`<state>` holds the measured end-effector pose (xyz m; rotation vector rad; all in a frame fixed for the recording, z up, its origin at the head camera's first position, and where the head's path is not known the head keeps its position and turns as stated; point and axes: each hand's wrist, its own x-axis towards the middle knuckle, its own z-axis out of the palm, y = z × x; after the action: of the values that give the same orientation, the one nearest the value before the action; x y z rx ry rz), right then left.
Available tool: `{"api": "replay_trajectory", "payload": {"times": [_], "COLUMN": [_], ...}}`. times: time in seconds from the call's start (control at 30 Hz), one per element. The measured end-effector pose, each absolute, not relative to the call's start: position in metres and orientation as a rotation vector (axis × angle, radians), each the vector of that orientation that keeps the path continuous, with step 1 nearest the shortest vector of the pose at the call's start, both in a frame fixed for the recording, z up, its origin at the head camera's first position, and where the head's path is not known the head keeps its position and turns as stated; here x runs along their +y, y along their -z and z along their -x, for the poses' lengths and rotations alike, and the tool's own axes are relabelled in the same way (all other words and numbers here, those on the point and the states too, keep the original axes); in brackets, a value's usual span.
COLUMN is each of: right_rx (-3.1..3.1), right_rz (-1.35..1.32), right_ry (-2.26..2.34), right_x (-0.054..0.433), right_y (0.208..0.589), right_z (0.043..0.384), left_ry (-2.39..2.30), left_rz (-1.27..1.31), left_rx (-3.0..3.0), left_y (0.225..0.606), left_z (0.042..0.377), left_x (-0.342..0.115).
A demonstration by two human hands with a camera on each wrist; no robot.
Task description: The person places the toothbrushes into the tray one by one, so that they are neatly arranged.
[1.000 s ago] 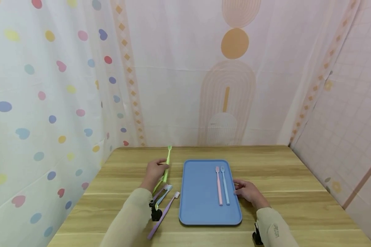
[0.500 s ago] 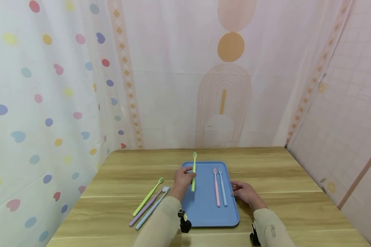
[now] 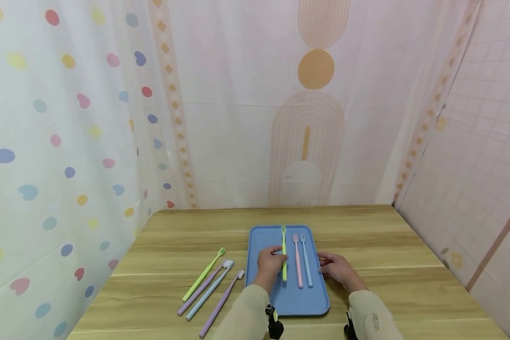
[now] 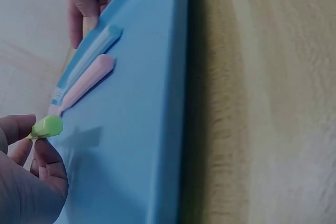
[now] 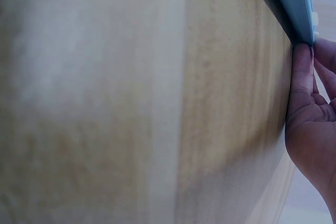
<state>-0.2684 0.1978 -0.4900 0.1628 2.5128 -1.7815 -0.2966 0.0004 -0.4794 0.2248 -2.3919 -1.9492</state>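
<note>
My left hand (image 3: 268, 265) pinches a green toothbrush (image 3: 284, 242) between thumb and fingers, over the middle of the blue tray (image 3: 299, 305). Its bristle head points to the far edge. In the left wrist view the butt end of the green handle (image 4: 48, 127) juts from the fingertips, close above the tray floor. A pink toothbrush (image 3: 298, 267) and a light blue toothbrush (image 3: 307, 264) lie side by side on the tray, right of the green one. At the tray's right edge, my right hand (image 3: 341, 271) holds the rim between thumb (image 5: 302, 69) and fingers.
Left of the tray, on the wooden table (image 3: 378, 245), lie a green toothbrush (image 3: 204, 275), a purple one (image 3: 200, 290), a blue one (image 3: 210, 291) and another purple one (image 3: 222, 304), all slanted. A patterned curtain (image 3: 229, 141) hangs behind the table.
My left hand has carried the green toothbrush rightward from the loose brushes to over the tray, beside the pink one, and lowered it. The right hand stays at the tray's edge.
</note>
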Motion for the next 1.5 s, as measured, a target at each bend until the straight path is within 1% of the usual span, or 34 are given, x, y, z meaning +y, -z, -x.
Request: {"api": "replay_trajectory", "payload": {"times": [0.6,0.87,1.27,1.5], "right_rx": [2.521,2.512,2.531,2.56], "right_rz": [-0.155,-0.132,-0.125,-0.144], "right_ry": [1.797,1.82,1.799,1.754], "right_x": [0.199,0.199,0.198,0.2], "right_y": [0.487,0.487,0.481,0.483], "right_z": [0.269,0.267,0.269,0.269], "left_ry": [1.659,1.542,1.551,1.582], "left_rz": [-0.268,-0.192,-0.117,-0.127], "left_rx": [-2.556,-2.571,-2.581,-2.589], "left_y": [0.479,0.485,0.474,0.473], "left_z": [0.286,0.286,0.284,0.288], "left_x": [0.018,0.018,0.014,0.011]}}
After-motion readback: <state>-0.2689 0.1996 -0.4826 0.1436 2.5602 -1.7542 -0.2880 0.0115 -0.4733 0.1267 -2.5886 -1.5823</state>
